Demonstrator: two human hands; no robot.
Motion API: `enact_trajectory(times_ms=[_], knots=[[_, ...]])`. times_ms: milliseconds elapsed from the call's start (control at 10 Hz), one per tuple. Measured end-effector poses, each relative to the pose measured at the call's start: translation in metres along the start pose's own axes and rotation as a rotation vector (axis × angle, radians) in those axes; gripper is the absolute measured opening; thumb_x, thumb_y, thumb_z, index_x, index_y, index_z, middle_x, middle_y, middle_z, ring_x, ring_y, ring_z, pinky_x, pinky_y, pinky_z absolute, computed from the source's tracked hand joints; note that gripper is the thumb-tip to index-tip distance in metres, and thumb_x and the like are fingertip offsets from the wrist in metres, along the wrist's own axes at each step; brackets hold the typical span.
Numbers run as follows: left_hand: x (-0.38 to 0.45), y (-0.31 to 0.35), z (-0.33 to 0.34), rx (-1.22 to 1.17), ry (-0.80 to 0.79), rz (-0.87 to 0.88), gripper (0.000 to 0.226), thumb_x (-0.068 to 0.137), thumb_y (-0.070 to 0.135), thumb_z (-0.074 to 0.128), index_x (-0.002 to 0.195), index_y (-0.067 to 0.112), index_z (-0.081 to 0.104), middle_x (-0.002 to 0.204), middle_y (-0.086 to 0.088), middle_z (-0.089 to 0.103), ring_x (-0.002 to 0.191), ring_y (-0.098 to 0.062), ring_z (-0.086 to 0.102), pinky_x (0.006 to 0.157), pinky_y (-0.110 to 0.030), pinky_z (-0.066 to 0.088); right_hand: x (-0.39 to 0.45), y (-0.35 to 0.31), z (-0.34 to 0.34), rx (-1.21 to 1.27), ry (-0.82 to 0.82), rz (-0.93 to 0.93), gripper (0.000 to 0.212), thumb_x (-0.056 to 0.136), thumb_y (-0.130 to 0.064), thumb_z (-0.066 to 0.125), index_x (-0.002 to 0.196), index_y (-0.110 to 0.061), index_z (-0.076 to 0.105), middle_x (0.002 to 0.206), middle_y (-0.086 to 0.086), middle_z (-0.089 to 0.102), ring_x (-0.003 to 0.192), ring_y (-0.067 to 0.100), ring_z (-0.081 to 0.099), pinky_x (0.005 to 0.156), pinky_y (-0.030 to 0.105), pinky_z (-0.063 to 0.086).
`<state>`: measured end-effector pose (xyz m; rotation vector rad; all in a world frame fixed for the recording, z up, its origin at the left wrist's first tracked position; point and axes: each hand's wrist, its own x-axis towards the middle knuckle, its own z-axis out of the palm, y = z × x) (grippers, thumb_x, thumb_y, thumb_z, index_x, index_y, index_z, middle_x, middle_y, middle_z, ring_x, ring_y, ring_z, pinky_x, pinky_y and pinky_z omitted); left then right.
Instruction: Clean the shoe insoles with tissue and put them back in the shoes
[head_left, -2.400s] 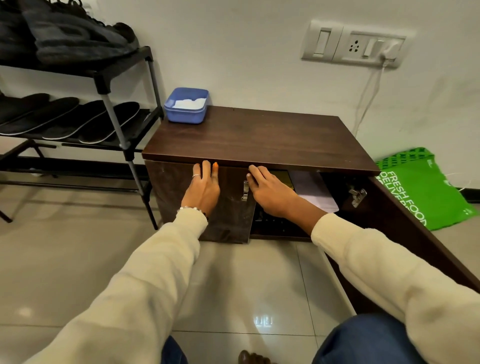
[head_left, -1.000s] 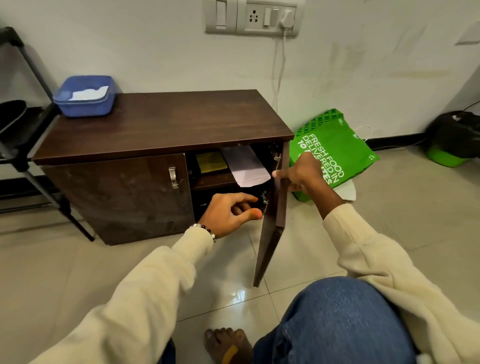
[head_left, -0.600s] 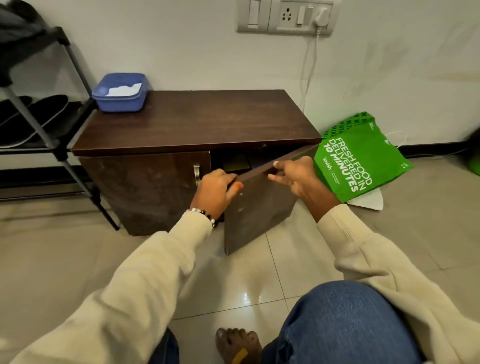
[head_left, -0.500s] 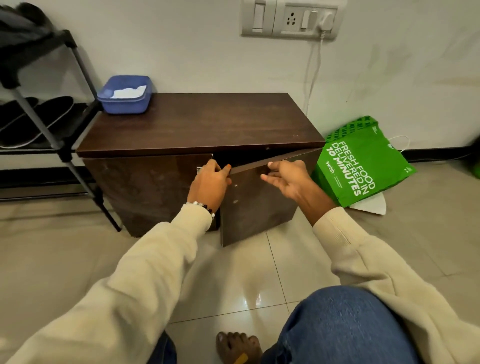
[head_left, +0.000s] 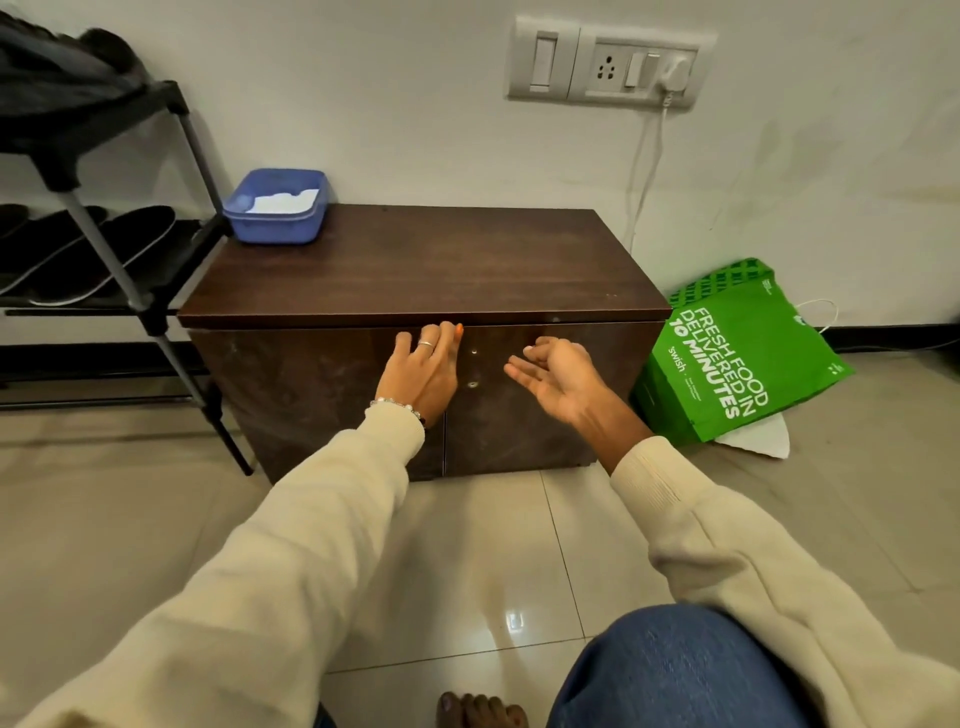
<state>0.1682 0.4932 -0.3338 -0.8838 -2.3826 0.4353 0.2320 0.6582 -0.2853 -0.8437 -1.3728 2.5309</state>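
A low dark brown cabinet (head_left: 415, 270) stands against the wall with both doors closed. My left hand (head_left: 423, 371) lies flat on the left door, fingers straight, near the seam between the doors. My right hand (head_left: 558, 382) hovers just in front of the right door (head_left: 550, 415), fingers loosely spread, holding nothing. A blue tub (head_left: 278, 205) with white tissue in it sits on the cabinet's back left corner. Several dark insoles (head_left: 98, 244) lie side by side on the middle shelf of the black shoe rack (head_left: 130, 275) at the left.
Dark shoes (head_left: 57, 67) sit on the rack's top shelf. A green delivery bag (head_left: 737, 358) leans on the wall right of the cabinet. A wall socket panel (head_left: 605, 65) with a white cable hangs above. My knee in blue jeans (head_left: 675, 670) is bottom right, over glossy floor tiles.
The right cabinet door has swung closed. My right hand has let go of it and drawn back; my left hand has moved from the door edge to lie flat on the left door.
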Motion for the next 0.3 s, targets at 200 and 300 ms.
enact_trajectory(times_ms=[200, 300], knots=[[-0.014, -0.001, 0.007, -0.080, -0.021, -0.012, 0.054, 0.094, 0.016, 0.045, 0.146, 0.006, 0.035, 0.123, -0.012, 0.047, 0.106, -0.028, 0.049, 0.081, -0.040, 0.043, -0.001, 0.005, -0.004, -0.205, -0.022, 0.003, 0.040, 0.095, 0.007, 0.041, 0.131, -0.010, 0.047, 0.107, 0.006, 0.057, 0.109, 0.030, 0.061, 0.081, 0.043, 0.055], [-0.003, -0.006, -0.003, -0.206, 0.131, 0.028, 0.030, 0.081, 0.015, 0.065, 0.110, 0.013, 0.069, 0.105, -0.012, 0.058, 0.087, -0.030, 0.057, 0.066, -0.038, 0.045, 0.003, 0.006, 0.002, -0.489, 0.094, -0.178, 0.021, 0.096, -0.005, 0.047, 0.105, -0.010, 0.065, 0.100, 0.007, 0.071, 0.079, 0.019, 0.070, 0.063, 0.029, 0.056]])
